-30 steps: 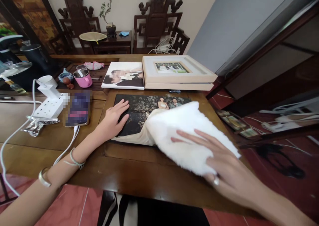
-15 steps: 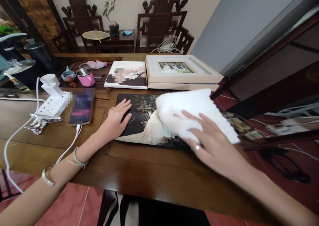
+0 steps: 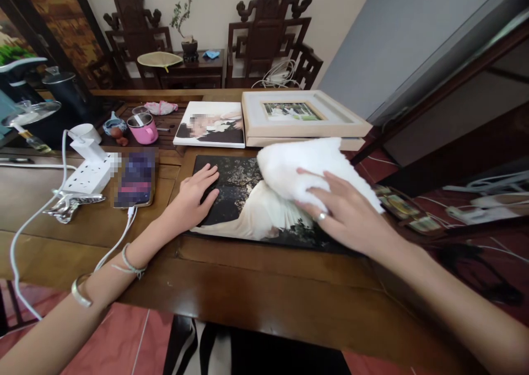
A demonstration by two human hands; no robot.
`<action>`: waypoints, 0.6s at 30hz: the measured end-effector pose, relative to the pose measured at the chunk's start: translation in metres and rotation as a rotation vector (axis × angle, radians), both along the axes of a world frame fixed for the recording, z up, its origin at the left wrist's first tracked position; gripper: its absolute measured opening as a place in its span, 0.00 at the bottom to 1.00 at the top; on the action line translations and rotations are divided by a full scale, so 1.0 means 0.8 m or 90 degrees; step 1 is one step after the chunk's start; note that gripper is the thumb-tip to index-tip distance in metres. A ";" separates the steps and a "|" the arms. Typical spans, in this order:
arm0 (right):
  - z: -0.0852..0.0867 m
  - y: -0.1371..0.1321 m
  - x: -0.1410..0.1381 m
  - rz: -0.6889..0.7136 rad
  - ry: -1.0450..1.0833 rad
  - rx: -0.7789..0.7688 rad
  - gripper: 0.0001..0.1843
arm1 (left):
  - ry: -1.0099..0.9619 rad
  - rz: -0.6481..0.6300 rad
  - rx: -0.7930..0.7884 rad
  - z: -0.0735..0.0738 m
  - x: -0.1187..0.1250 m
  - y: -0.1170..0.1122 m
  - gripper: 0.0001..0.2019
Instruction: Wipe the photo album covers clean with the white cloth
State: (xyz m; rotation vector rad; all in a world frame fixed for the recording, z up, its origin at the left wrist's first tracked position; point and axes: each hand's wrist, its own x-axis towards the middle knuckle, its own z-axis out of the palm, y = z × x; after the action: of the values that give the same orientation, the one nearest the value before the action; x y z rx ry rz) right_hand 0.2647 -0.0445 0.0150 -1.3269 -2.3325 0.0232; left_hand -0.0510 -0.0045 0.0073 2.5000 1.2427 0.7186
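A dark photo panel [image 3: 231,199] showing a long pale dress lies flat on the wooden table [image 3: 248,287]. My left hand [image 3: 196,196] rests on the panel's left edge, fingers stretched out and holding nothing. Over the right part of the panel, my right hand [image 3: 336,204] grips a white cloth [image 3: 297,163], its fingers pressed into the folds. The cloth covers the panel's upper right portion, so that area is hidden.
Behind the panel are a white-edged photo print [image 3: 210,124] and stacked wooden picture frames [image 3: 285,127]. To the left are a phone [image 3: 135,179] on a cable, a power strip [image 3: 93,171], a pink mug [image 3: 144,130] and a black kettle [image 3: 66,97].
My right hand and the white cloth have moved slightly up and left, uncovering more of the panel's lower right. My left hand stays in place.
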 end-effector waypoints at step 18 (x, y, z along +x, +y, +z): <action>0.027 -0.121 -0.043 0.254 0.015 -0.020 0.09 | 0.012 0.012 0.001 0.002 0.010 0.003 0.20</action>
State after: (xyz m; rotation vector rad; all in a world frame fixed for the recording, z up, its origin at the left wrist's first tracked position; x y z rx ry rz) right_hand 0.2302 -0.1412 0.0367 -0.8493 -2.5465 0.1993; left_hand -0.0433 -0.0022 0.0093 2.5043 1.2746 0.7031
